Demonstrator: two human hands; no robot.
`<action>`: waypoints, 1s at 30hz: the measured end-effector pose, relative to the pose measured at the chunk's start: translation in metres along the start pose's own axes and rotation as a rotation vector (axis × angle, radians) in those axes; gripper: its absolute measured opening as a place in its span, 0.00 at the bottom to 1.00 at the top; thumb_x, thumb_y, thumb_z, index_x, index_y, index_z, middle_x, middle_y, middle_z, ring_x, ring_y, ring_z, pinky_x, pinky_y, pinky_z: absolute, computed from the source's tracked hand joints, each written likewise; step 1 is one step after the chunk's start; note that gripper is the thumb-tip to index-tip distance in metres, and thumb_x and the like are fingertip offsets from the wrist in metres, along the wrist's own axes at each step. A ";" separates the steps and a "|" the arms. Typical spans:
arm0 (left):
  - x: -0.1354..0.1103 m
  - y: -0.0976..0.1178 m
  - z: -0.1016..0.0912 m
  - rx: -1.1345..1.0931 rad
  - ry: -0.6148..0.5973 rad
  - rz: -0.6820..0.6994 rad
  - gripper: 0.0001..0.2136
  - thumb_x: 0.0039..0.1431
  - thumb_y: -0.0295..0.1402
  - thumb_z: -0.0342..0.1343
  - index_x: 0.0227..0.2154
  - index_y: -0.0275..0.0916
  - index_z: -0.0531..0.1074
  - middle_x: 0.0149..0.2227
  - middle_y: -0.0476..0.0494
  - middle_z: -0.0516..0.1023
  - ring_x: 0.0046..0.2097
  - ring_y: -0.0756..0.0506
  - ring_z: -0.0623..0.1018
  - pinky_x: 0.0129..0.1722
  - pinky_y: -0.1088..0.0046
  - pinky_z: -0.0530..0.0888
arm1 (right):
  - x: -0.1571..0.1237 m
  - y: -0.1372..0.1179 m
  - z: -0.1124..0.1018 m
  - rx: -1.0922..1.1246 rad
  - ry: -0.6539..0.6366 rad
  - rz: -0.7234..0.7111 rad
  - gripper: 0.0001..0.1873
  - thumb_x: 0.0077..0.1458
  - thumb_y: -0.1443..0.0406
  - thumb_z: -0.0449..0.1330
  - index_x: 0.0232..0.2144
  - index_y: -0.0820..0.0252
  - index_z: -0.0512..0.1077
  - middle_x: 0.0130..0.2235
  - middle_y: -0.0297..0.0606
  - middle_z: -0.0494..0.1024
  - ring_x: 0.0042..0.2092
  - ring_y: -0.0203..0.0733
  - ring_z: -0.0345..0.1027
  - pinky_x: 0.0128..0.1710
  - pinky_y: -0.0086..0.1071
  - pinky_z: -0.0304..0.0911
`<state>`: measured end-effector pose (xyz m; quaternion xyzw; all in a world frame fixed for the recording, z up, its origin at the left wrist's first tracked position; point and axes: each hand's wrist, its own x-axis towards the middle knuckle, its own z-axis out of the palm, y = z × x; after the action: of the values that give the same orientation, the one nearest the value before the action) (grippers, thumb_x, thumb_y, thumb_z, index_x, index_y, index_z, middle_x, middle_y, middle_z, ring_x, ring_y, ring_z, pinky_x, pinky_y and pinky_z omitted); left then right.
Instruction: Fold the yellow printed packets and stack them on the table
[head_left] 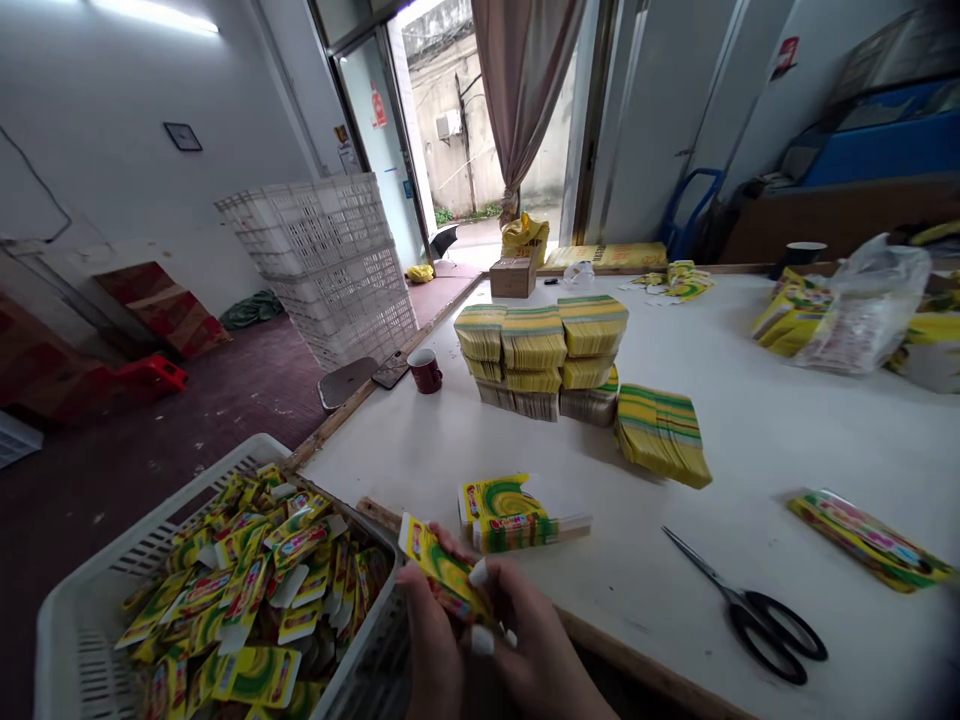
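Near the table's front edge, a small yellow and green printed carton [441, 572] is held tilted between both hands. My left hand [433, 640] is closed around its left side, the thumb along its edge. My right hand [529, 635] pinches its lower right end, with white covers on several fingertips. The carton's far side is hidden by the fingers. Just beyond, another printed carton [504, 532] lies on the white table [622, 570] beside a clear edge piece. To the left, a white plastic basket [75, 625] holds a heap of similar cartons [255, 580].
Black-handled scissors [739, 600] lie at the right, near a long printed packet [870, 540]. Stacked bundles of flat yellow cartons [532, 350] stand mid-table, with a loose bundle [661, 432] beside them. A dark red mug [426, 372] and a phone [390, 370] sit by the left edge.
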<state>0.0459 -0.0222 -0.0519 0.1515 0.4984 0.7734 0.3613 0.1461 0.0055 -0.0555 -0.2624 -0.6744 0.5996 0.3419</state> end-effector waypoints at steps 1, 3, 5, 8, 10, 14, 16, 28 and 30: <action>-0.001 -0.003 -0.002 0.022 -0.024 0.005 0.34 0.42 0.70 0.46 0.34 0.45 0.75 0.30 0.44 0.75 0.36 0.42 0.77 0.35 0.67 0.76 | 0.001 0.001 -0.004 -0.033 0.037 -0.033 0.09 0.48 0.68 0.59 0.35 0.57 0.66 0.31 0.32 0.71 0.31 0.38 0.64 0.31 0.28 0.62; -0.004 -0.008 -0.006 0.005 -0.022 0.027 0.29 0.45 0.63 0.55 0.39 0.45 0.76 0.33 0.43 0.78 0.40 0.39 0.78 0.39 0.64 0.76 | 0.004 0.001 -0.015 -0.114 0.114 -0.100 0.09 0.50 0.68 0.57 0.37 0.57 0.68 0.33 0.35 0.75 0.33 0.40 0.68 0.33 0.29 0.65; -0.003 -0.010 -0.009 0.040 -0.002 0.047 0.22 0.46 0.52 0.63 0.41 0.46 0.76 0.35 0.45 0.80 0.41 0.39 0.79 0.43 0.62 0.76 | 0.007 -0.003 -0.029 -0.194 0.162 -0.156 0.06 0.51 0.69 0.56 0.34 0.57 0.71 0.31 0.35 0.77 0.32 0.40 0.70 0.32 0.29 0.66; 0.002 -0.006 -0.017 0.114 -0.018 0.062 0.17 0.47 0.43 0.67 0.40 0.45 0.77 0.36 0.47 0.81 0.41 0.41 0.80 0.45 0.63 0.76 | 0.010 -0.007 -0.049 -0.273 0.153 -0.242 0.07 0.52 0.71 0.56 0.29 0.57 0.73 0.27 0.34 0.76 0.28 0.38 0.70 0.29 0.28 0.66; 0.007 0.007 -0.024 0.171 -0.067 0.092 0.19 0.45 0.43 0.68 0.40 0.44 0.77 0.37 0.45 0.81 0.41 0.41 0.80 0.44 0.65 0.76 | 0.010 -0.008 -0.061 -0.338 0.146 -0.305 0.13 0.53 0.74 0.53 0.33 0.56 0.76 0.29 0.35 0.78 0.29 0.38 0.71 0.30 0.28 0.66; 0.008 0.043 -0.037 0.328 -0.213 0.236 0.35 0.38 0.55 0.67 0.50 0.43 0.72 0.49 0.36 0.78 0.52 0.34 0.75 0.51 0.60 0.73 | 0.010 -0.016 -0.076 -0.640 0.064 -0.412 0.16 0.58 0.74 0.54 0.38 0.50 0.77 0.33 0.37 0.80 0.36 0.43 0.72 0.38 0.35 0.67; 0.005 0.055 -0.039 0.488 -0.315 0.236 0.42 0.30 0.50 0.72 0.54 0.43 0.70 0.54 0.34 0.75 0.57 0.31 0.72 0.56 0.57 0.69 | 0.009 -0.024 -0.075 -0.752 -0.060 -0.482 0.12 0.59 0.70 0.58 0.38 0.46 0.77 0.32 0.33 0.80 0.38 0.43 0.72 0.50 0.43 0.64; -0.023 0.014 -0.018 0.969 -0.430 0.124 0.33 0.40 0.29 0.64 0.54 0.41 0.65 0.44 0.41 0.79 0.44 0.38 0.78 0.45 0.66 0.74 | -0.008 0.014 -0.043 0.015 0.271 0.025 0.33 0.58 0.54 0.58 0.63 0.55 0.58 0.59 0.51 0.67 0.62 0.58 0.59 0.60 0.54 0.57; -0.032 0.004 -0.019 1.035 -0.427 0.209 0.36 0.40 0.28 0.62 0.57 0.40 0.61 0.48 0.39 0.78 0.47 0.38 0.77 0.48 0.64 0.73 | -0.007 0.018 -0.035 0.313 0.138 0.224 0.32 0.55 0.50 0.60 0.57 0.57 0.66 0.53 0.51 0.74 0.56 0.58 0.67 0.56 0.50 0.61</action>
<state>0.0551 -0.0583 -0.0531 0.5102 0.7108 0.4122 0.2541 0.1773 0.0246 -0.0726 -0.3200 -0.5146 0.7117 0.3553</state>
